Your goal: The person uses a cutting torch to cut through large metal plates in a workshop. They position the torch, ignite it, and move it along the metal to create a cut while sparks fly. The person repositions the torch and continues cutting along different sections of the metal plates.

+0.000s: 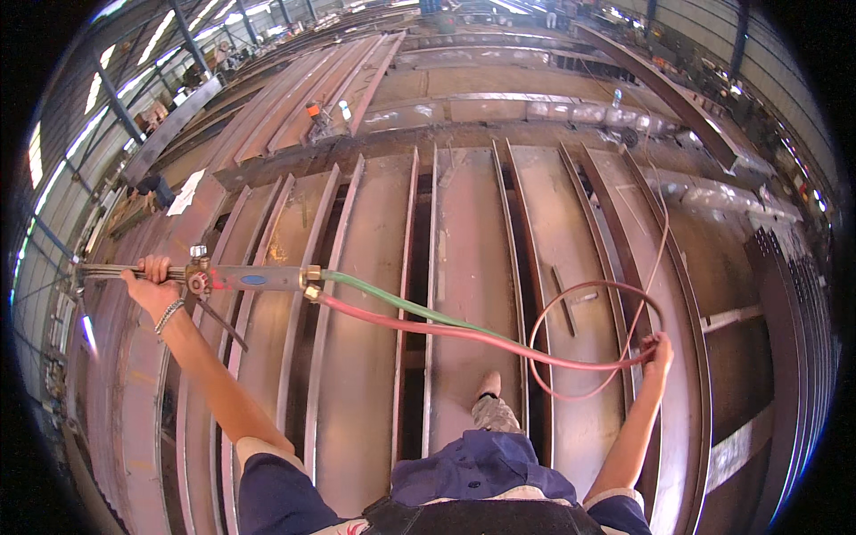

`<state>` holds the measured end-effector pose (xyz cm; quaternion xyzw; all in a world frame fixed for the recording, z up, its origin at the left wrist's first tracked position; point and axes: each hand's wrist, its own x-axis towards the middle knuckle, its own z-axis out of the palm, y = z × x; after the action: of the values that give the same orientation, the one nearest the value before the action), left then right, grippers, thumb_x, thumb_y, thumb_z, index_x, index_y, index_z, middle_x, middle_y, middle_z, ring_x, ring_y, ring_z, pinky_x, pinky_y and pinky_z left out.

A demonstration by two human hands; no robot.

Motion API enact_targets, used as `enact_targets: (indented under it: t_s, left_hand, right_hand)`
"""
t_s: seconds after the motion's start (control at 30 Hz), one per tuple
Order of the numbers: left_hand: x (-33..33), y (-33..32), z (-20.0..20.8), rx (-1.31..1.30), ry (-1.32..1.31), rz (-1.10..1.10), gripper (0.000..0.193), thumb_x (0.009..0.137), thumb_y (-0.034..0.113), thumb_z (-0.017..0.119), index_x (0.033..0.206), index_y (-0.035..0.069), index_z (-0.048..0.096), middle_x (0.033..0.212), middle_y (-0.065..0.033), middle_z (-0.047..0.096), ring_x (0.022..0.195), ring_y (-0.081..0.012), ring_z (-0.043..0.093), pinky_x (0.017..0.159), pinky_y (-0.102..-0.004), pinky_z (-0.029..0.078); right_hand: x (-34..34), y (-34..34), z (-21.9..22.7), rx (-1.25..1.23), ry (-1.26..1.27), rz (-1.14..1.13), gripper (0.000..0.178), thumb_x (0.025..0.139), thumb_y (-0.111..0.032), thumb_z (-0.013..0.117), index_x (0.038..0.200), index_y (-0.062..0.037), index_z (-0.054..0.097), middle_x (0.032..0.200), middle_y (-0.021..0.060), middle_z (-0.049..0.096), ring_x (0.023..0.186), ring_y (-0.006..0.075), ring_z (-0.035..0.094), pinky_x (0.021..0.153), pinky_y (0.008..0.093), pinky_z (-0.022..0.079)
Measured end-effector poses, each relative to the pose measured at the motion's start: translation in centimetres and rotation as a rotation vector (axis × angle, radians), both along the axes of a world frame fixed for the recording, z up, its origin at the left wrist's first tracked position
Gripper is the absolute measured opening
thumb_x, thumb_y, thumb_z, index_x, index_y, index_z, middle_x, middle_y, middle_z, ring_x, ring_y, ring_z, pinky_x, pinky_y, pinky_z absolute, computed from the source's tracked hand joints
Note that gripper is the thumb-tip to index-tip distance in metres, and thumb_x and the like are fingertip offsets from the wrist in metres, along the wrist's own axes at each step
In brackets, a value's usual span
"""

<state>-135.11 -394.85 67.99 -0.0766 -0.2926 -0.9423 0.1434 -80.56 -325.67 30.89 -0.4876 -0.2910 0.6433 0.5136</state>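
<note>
My left hand [155,282], out to the left with a bracelet at the wrist, is closed around the metal tubes of a gas cutting torch [254,278]. The torch lies level, its valve knobs [198,272] just right of my fingers. From brass fittings [311,282] at its rear run a green hose [383,299] and a red hose [428,330], stretching rightward. My right hand [658,351] is closed on the hoses at their far right, where they curve into a loose loop [533,323]. The torch's tip is too small to make out.
Long steel channel beams [473,232] lie side by side beneath me, with dark gaps between them. My boot [489,384] rests on one. More beams [321,85] lie farther off; a stack of dark steel pieces [785,339] stands at right. Another hose length [658,196] trails away at far right.
</note>
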Motion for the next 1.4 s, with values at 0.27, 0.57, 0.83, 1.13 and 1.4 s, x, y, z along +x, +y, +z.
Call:
enact_targets:
  t_s: [0.27,0.57,0.83,1.13,1.4]
  left_hand:
    - [-12.5,0.0,1.7,-0.173,-0.17,0.477,0.058,0.093,0.062,0.039,0.065,0.012,0.037,0.052,0.0005,0.029,0.044,-0.0139,0.026,0.042,-0.0299,0.022]
    - [-23.9,1.1,3.5,-0.577,-0.351,0.848,0.062,0.091,0.069,0.036,0.075,0.01,0.048,0.056,-0.0006,0.045,0.041,-0.0123,0.037,0.037,-0.0276,0.029]
    - [-38.7,2.2,6.8,-0.587,-0.205,0.665,0.049,0.09,0.056,0.056,0.082,0.009,0.052,0.061,-0.0007,0.048,0.045,-0.008,0.038,0.038,-0.023,0.03]
    - [-48.5,7.9,7.3,-0.373,-0.119,0.341,0.029,0.098,0.036,0.052,0.093,0.007,0.052,0.073,-0.0028,0.053,0.06,-0.0123,0.049,0.053,-0.0276,0.043]
    - [-51.5,28.8,7.0,-0.782,0.093,0.514,0.035,0.099,0.037,0.049,0.083,0.008,0.059,0.061,0.0036,0.047,0.052,-0.008,0.041,0.048,-0.0277,0.035]
  right_hand:
    - [-30.5,4.8,-2.5,-0.052,-0.233,0.604,0.024,0.081,-0.013,0.065,0.098,0.0011,0.057,0.074,0.0085,0.061,0.059,0.0189,0.06,0.053,0.0312,0.051]
    - [-55.3,0.9,-4.5,0.252,-0.292,0.84,0.039,0.078,-0.011,0.069,0.114,-0.0084,0.054,0.102,0.0064,0.056,0.082,0.0168,0.058,0.059,0.0308,0.048]
    - [-69.8,-1.1,-6.6,0.183,-0.291,0.853,0.03,0.084,-0.011,0.063,0.113,-0.0041,0.056,0.09,0.0086,0.061,0.073,0.0181,0.062,0.058,0.0325,0.056]
    - [-77.5,-2.1,-2.2,0.491,-0.671,1.012,0.025,0.088,-0.018,0.059,0.102,0.0022,0.064,0.088,0.0135,0.068,0.07,0.019,0.069,0.063,0.0321,0.057]
    - [-82.2,-10.1,12.9,0.99,-0.24,1.006,0.029,0.084,-0.017,0.067,0.106,-0.0005,0.058,0.093,0.0141,0.066,0.079,0.0258,0.068,0.071,0.0348,0.055]
